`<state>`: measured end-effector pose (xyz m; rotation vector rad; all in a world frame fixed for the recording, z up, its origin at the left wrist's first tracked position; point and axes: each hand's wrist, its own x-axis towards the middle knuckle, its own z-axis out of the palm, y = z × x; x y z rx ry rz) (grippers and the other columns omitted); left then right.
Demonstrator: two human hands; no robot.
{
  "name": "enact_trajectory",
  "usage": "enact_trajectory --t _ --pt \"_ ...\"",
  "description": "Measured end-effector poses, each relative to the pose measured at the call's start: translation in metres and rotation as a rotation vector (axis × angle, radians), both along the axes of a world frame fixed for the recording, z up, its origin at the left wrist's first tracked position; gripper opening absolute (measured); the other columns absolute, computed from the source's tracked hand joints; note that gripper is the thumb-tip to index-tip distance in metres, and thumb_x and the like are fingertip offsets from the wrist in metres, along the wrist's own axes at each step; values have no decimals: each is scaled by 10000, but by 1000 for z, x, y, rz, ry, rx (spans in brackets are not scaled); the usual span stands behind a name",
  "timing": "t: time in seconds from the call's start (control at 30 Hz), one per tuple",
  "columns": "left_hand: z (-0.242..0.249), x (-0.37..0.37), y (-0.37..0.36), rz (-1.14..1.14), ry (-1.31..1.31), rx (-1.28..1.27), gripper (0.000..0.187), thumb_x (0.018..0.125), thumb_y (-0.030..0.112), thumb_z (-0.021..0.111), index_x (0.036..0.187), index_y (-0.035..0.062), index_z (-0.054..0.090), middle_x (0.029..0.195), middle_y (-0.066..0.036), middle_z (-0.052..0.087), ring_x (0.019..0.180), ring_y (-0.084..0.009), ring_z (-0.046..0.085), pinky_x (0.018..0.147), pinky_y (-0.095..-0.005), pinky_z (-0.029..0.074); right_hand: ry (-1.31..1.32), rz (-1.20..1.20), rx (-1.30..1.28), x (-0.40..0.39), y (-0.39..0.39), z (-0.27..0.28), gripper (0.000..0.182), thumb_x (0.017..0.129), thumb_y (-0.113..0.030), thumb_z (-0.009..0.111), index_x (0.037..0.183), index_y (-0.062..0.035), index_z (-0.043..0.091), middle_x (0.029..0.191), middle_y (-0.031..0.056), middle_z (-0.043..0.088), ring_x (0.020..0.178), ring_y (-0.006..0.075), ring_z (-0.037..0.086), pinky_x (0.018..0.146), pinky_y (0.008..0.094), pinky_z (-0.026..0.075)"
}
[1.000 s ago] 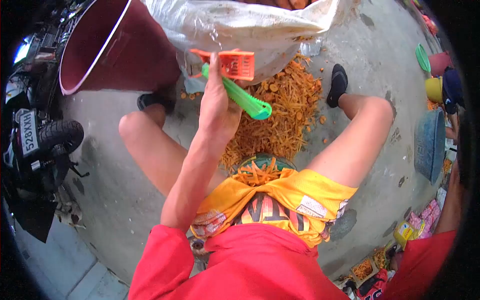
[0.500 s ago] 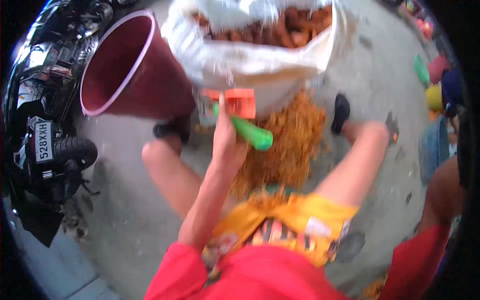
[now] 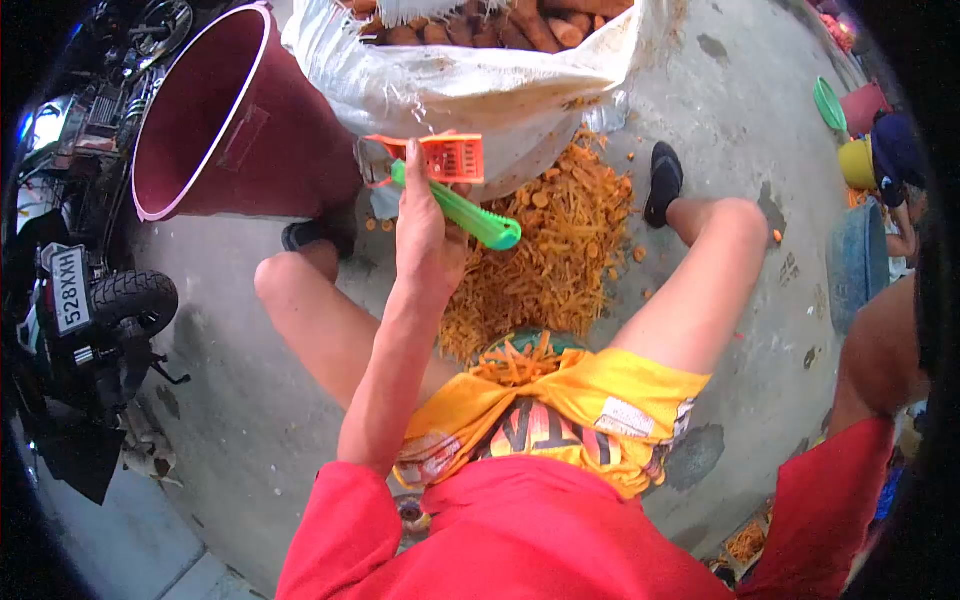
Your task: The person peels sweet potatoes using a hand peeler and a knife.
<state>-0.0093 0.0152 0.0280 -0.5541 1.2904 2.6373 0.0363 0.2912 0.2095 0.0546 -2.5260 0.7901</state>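
My left hand (image 3: pixel 428 235) is closed around a green ridged handle (image 3: pixel 470 215), held over the floor just in front of the sack. An orange slotted plastic piece (image 3: pixel 455 160) shows above its fingers, beside the handle's upper end; whether the two are joined I cannot tell. Below and to the right of the hand lies a heap of orange peelings and slices (image 3: pixel 560 240). More orange strips (image 3: pixel 520 362) lie on a green container between my thighs. At the right edge my right arm (image 3: pixel 875 370) reaches up and outward, its hand out of sight.
A white sack (image 3: pixel 470 95) holds many long reddish-brown roots (image 3: pixel 530 30). Left of it, a maroon bucket (image 3: pixel 290 150) leans with its mouth to the left. A motorcycle (image 3: pixel 100 300) stands at far left. Near the right edge are a blue tub (image 3: pixel 858 265) and part of another person (image 3: pixel 895 150).
My left hand, still around the green handle, appears slightly higher and further left. The sack, bucket and heap have shifted the same way in view. The picture is sharper.
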Motion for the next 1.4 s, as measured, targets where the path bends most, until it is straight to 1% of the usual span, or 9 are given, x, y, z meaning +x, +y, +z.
enact_trajectory --t 0.37,0.67,0.7,0.9,0.97,1.1,1.27,1.33,1.4 --pt "0 16 11 -154 -89 -181 573 1007 622 585 1273 120 661 1039 35 655 837 -84 537 737 -283 450 -10 100 80 -27 -25 -5 377 889 -132 666 1262 -83 651 1159 89 687 1083 229 668 931 345 527" --pt "17 18 16 -137 70 -245 556 1056 530 551 1232 22 694 1119 -63 734 956 -130 665 892 -321 536 -42 22 285 -20 9 8 391 876 -120 660 1265 -88 652 1155 80 692 1083 222 670 935 338 526" --pt "15 19 13 -165 34 -206 524 1030 573 578 1304 129 634 1066 11 651 917 -87 588 796 -296 513 -64 8 290 -15 10 4 392 875 -118 660 1266 -88 652 1154 79 693 1083 221 671 936 337 526" --pt "-2 21 10 -117 111 -300 562 1024 586 579 1295 97 633 1054 -8 625 827 -93 557 707 -347 554 -168 -15 317 8 9 -9 403 866 -110 656 1268 -92 652 1152 73 696 1082 216 672 938 333 525" --pt "-4 20 11 -177 51 -289 548 1041 541 576 1212 26 652 1087 -64 707 977 -131 655 861 -325 544 -181 -19 325 10 6 -12 406 863 -108 655 1269 -93 652 1151 71 697 1082 215 672 939 331 525" --pt "18 30 26 -101 47 -504 525 1028 547 610 1157 41 660 952 8 631 831 -95 530 752 -288 475 -70 -35 315 -12 -5 -16 413 857 -102 652 1270 -96 652 1149 67 699 1082 212 673 941 328 525" --pt "3 32 29 -235 173 -158 455 1056 517 572 1185 103 709 1075 1 697 968 -92 618 846 -293 508 -46 -54 375 -13 -7 -13 422 850 -96 649 1272 -98 652 1146 62 702 1082 208 674 944 325 524" --pt "3 30 30 -207 162 -136 481 1060 527 553 1209 95 705 1154 -30 709 1043 -107 643 907 -313 521 -129 629 -552 -44 -38 -89 374 1094 -317 512 1304 -22 608 1162 98 687 1025 233 691 889 394 536" --pt "2 32 33 -140 114 -174 491 1066 528 541 1224 89 692 1159 -35 703 1034 -113 641 910 -317 519 -303 440 -680 -14 -86 -131 402 1110 -310 472 1374 -15 543 1183 131 686 1046 280 693 925 411 526"
